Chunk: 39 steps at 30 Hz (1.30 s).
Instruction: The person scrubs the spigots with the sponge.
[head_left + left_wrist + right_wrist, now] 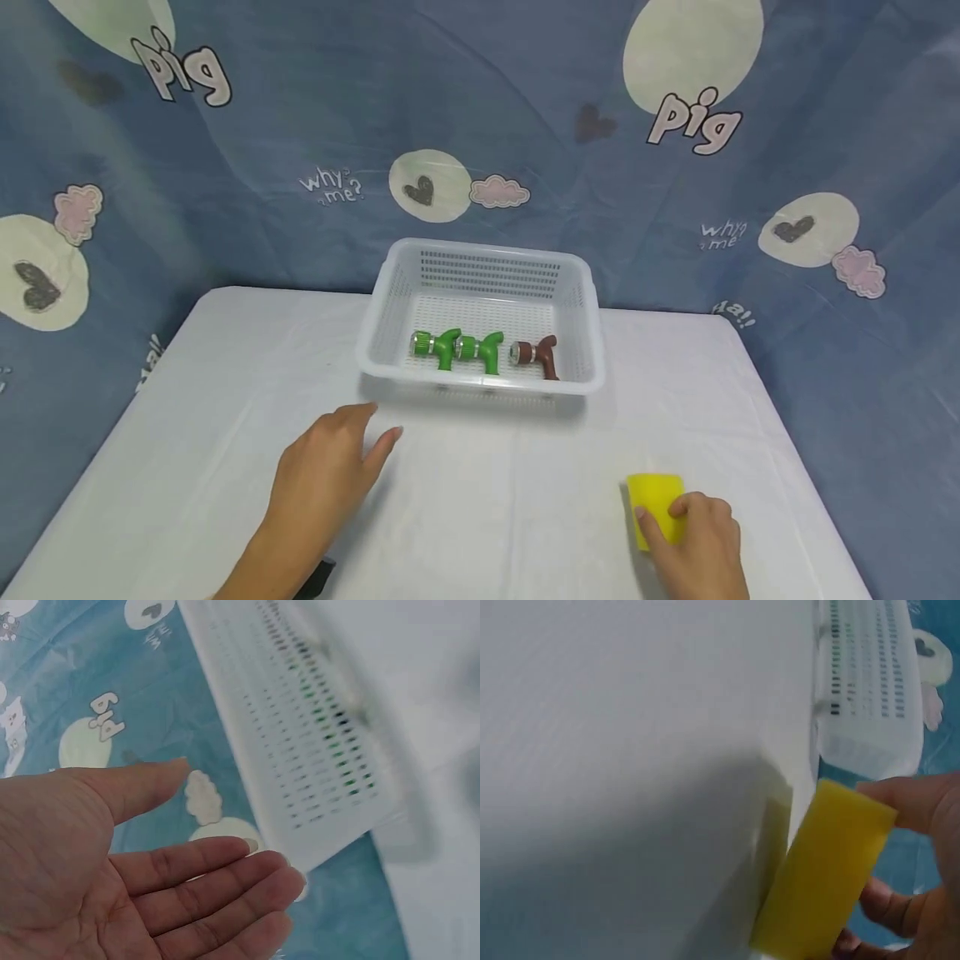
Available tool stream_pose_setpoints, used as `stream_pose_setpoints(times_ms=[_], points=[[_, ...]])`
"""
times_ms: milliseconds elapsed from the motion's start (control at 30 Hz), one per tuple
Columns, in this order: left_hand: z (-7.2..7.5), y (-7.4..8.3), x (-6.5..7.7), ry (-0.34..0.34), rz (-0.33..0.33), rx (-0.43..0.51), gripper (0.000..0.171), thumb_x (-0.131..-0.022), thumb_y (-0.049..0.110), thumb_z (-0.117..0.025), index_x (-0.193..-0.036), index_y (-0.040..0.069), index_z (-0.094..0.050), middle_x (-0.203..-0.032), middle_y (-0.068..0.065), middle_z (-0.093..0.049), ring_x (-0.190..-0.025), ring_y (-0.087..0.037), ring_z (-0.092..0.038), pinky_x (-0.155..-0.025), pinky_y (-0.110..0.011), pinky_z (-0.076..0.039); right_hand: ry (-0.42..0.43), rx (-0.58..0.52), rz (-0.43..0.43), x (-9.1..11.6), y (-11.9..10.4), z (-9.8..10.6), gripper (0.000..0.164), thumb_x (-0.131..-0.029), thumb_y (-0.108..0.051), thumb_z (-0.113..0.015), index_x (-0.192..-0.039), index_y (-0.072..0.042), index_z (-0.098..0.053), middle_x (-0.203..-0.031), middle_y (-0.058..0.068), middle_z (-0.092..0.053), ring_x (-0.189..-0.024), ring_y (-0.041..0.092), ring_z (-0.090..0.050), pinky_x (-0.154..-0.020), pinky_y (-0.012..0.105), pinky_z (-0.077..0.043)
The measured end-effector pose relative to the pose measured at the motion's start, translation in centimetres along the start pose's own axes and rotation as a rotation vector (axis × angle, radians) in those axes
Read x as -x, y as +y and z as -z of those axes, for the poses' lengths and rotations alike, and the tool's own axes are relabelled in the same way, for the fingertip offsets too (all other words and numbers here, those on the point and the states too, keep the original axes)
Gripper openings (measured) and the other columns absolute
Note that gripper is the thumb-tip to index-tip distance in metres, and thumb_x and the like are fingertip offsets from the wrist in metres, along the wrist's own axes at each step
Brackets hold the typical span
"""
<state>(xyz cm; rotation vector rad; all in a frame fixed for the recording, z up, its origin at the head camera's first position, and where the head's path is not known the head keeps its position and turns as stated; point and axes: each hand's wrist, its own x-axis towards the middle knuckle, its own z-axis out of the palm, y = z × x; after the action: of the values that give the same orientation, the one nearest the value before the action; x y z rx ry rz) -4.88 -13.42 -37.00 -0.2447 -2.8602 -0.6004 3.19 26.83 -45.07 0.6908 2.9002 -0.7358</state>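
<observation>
My right hand (697,542) pinches a yellow, sponge-like block (655,493) between thumb and fingers at the right front of the table. In the right wrist view the block (825,874) stands on its narrow side, close over the white cloth, its shadow beside it. My left hand (330,458) hovers before the basket's near left corner, thumb and fingers spread apart. Nothing lies in its palm (67,892) in the left wrist view. Inside the white plastic basket (480,381) lie two green taps (446,347) (489,350) and a brown tap (543,355), side by side.
A white cloth (187,433) covers the table. Behind it hangs a blue printed curtain (300,117), close to the basket's far side. Part of a black object (315,579) shows by the left wrist at the front edge.
</observation>
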Motion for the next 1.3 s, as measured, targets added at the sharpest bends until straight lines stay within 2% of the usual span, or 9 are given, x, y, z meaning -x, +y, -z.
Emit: stream_pose_setpoints(times_ms=[300,467,533,633,700,767,900,1067,1300], points=[[-2.5,-0.1,2.4,-0.033,0.043,0.051,0.041,-0.089,0.026,-0.085,-0.118,0.000,-0.075,-0.117,-0.014,-0.074,-0.110,-0.037,-0.069,-0.087,-0.056,-0.058,0.005,0.133,-0.042,-0.9,-0.4,-0.4,0.057,-0.088,-0.047,-0.080,-0.107,0.001,-0.057,-0.115,0.031,-0.046,-0.105,0.050,-0.048,-0.080,0.060,-0.052],[-3.7,-0.1,3.2,0.055,-0.047,0.064,0.044,-0.085,0.025,-0.088,-0.118,-0.001,-0.073,-0.117,-0.015,-0.073,-0.112,-0.038,-0.067,-0.093,-0.054,-0.055,-0.025,0.212,-0.022,-0.8,-0.8,0.8,0.075,-0.089,-0.064,-0.073,-0.117,0.005,-0.060,-0.124,0.033,-0.050,-0.108,0.053,-0.047,-0.082,0.064,-0.048],[-4.0,0.0,3.4,0.111,-0.099,0.063,0.049,-0.084,0.026,-0.088,-0.121,-0.003,-0.071,-0.119,-0.016,-0.072,-0.115,-0.039,-0.065,-0.097,-0.054,-0.053,0.003,0.211,0.022,-0.3,-1.5,1.5,0.079,-0.090,-0.066,-0.070,-0.122,0.005,-0.061,-0.132,0.033,-0.050,-0.115,0.056,-0.045,-0.084,0.070,-0.045],[-4.3,0.2,3.4,0.137,-0.141,0.058,0.064,-0.084,0.033,-0.088,-0.132,-0.003,-0.066,-0.131,-0.020,-0.067,-0.127,-0.040,-0.058,-0.106,-0.055,-0.046,0.114,0.165,0.201,0.4,-3.6,1.9,0.074,-0.092,-0.062,-0.071,-0.128,0.003,-0.062,-0.142,0.031,-0.050,-0.126,0.055,-0.044,-0.090,0.076,-0.042],[-4.4,0.5,3.2,0.104,-0.157,0.043,0.077,-0.085,0.044,-0.085,-0.143,-0.001,-0.059,-0.143,-0.021,-0.060,-0.137,-0.041,-0.049,-0.112,-0.057,-0.040,0.155,0.158,0.353,0.8,-5.4,1.4,0.077,-0.092,-0.062,-0.071,-0.138,-0.001,-0.058,-0.151,0.029,-0.045,-0.136,0.053,-0.040,-0.099,0.077,-0.037],[-4.6,0.8,3.1,0.043,-0.177,0.020,0.090,-0.087,0.056,-0.080,-0.153,0.003,-0.050,-0.155,-0.020,-0.050,-0.146,-0.042,-0.038,-0.118,-0.058,-0.032,0.172,0.178,0.488,1.1,-7.1,0.4,0.090,-0.089,-0.068,-0.071,-0.150,-0.005,-0.051,-0.160,0.024,-0.037,-0.146,0.049,-0.031,-0.107,0.078,-0.030],[-5.2,1.3,3.0,-0.059,-0.209,-0.033,0.105,-0.087,0.078,-0.064,-0.163,0.011,-0.036,-0.169,-0.015,-0.028,-0.155,-0.043,-0.018,-0.123,-0.063,-0.015,0.121,0.273,0.622,1.2,-9.5,-1.7,0.116,-0.081,-0.090,-0.056,-0.165,-0.014,-0.031,-0.174,0.014,-0.011,-0.157,0.047,-0.004,-0.114,0.081,-0.013],[-5.7,1.4,3.4,-0.116,-0.184,-0.086,0.112,-0.082,0.090,-0.052,-0.165,0.018,-0.032,-0.174,-0.008,-0.015,-0.159,-0.042,-0.003,-0.122,-0.068,0.003,0.073,0.359,0.672,1.0,-10.5,-3.1,0.124,-0.075,-0.101,-0.043,-0.167,-0.020,-0.028,-0.176,0.007,-0.002,-0.157,0.047,0.007,-0.114,0.082,-0.006],[-6.0,1.1,3.5,-0.163,-0.161,-0.112,0.118,-0.076,0.097,-0.046,-0.167,0.024,-0.026,-0.176,-0.005,-0.001,-0.157,-0.044,0.012,-0.119,-0.071,0.014,0.063,0.343,0.667,0.5,-10.6,-3.3,0.120,-0.077,-0.097,-0.049,-0.167,-0.021,-0.025,-0.175,0.008,-0.003,-0.157,0.048,0.005,-0.115,0.081,-0.003]])
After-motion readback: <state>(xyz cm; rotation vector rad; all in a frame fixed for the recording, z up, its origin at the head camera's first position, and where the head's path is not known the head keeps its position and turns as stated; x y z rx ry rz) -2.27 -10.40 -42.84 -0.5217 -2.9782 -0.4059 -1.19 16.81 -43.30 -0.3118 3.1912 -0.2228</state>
